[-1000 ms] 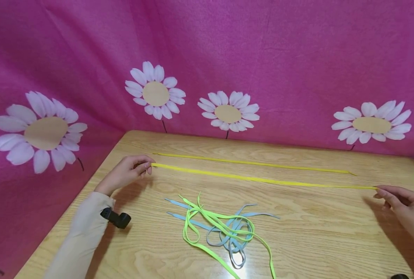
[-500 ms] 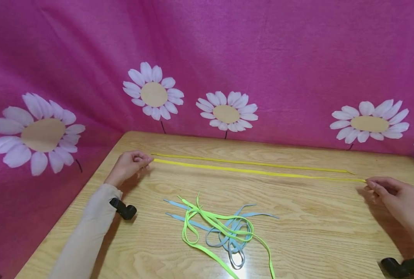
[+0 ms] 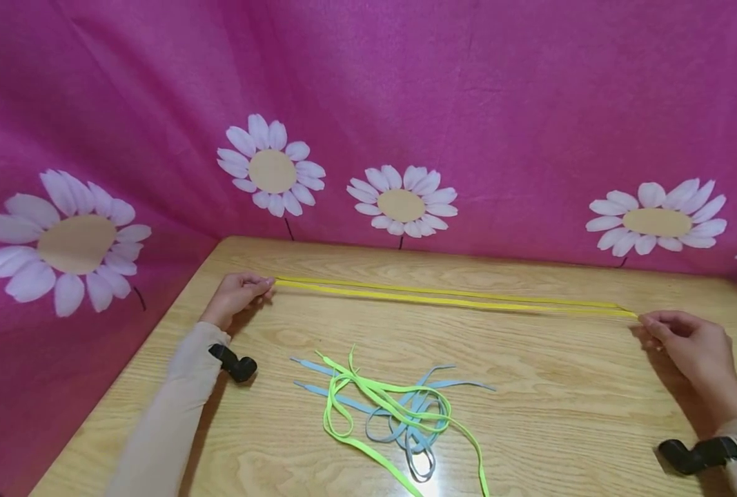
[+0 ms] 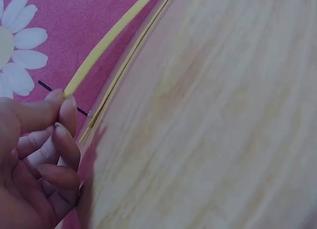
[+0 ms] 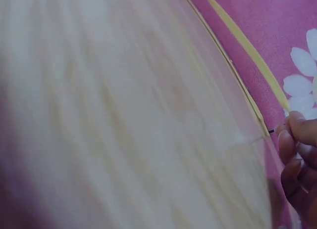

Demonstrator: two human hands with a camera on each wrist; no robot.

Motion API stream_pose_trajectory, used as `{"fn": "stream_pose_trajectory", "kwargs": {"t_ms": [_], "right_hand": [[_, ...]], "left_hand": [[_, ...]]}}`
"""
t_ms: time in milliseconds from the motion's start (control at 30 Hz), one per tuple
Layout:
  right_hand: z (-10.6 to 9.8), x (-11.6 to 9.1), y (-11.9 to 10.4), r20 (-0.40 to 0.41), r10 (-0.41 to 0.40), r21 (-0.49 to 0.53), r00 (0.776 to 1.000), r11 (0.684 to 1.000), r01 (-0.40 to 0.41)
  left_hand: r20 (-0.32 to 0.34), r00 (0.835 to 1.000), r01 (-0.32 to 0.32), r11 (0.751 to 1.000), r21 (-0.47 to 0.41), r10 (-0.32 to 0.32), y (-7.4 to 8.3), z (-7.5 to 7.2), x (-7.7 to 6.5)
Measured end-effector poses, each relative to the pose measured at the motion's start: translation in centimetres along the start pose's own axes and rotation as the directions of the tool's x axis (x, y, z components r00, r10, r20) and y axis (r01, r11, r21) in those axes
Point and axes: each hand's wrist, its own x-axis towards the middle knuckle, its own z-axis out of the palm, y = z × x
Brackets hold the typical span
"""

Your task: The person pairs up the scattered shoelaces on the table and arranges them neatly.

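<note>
A flat yellow shoelace (image 3: 406,298) is stretched from side to side between my two hands. My left hand (image 3: 237,295) pinches its left end between thumb and forefinger; in the left wrist view the lace (image 4: 106,46) rises from those fingertips. At the other end my right hand (image 3: 691,345) pinches the tip, and the right wrist view has the lace (image 5: 250,50) running up from the thumb. Just behind it, a second yellow shoelace (image 3: 468,293) lies straight along the wooden table, nearly parallel to the held one.
Nearer the front, a bright green shoelace (image 3: 377,452) lies loosely looped over a tangled blue shoelace (image 3: 415,438). The wooden table (image 3: 561,414) ends at a pink cloth (image 3: 499,103) printed with white daisies, which hangs behind and to the left.
Both hands have moved away from me with the held yellow lace, bringing it close to the lying one. The right hand has also shifted left. The green and blue laces stay put.
</note>
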Motion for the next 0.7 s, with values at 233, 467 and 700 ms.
{"fn": "stream_pose_trajectory", "kwargs": {"t_ms": [233, 467, 700], "right_hand": [[0.7, 1.0, -0.1, 0.017, 0.056, -0.053, 0.998, 0.997, -0.055], [1.2, 1.3, -0.2, 0.014, 0.06, -0.086, 0.998, 0.995, -0.059], [1.7, 1.2, 0.0, 0.007, 0.069, -0.075, 0.998, 0.995, -0.068]], "left_hand": [[-0.002, 1.0, 0.017, 0.999, 0.033, -0.017, -0.2, -0.1, 0.5], [-0.03, 0.998, 0.055, 0.998, -0.001, -0.055, -0.5, 0.3, 0.8], [-0.083, 0.995, 0.054, 0.999, 0.004, -0.053, -0.7, 0.9, 1.2]]}}
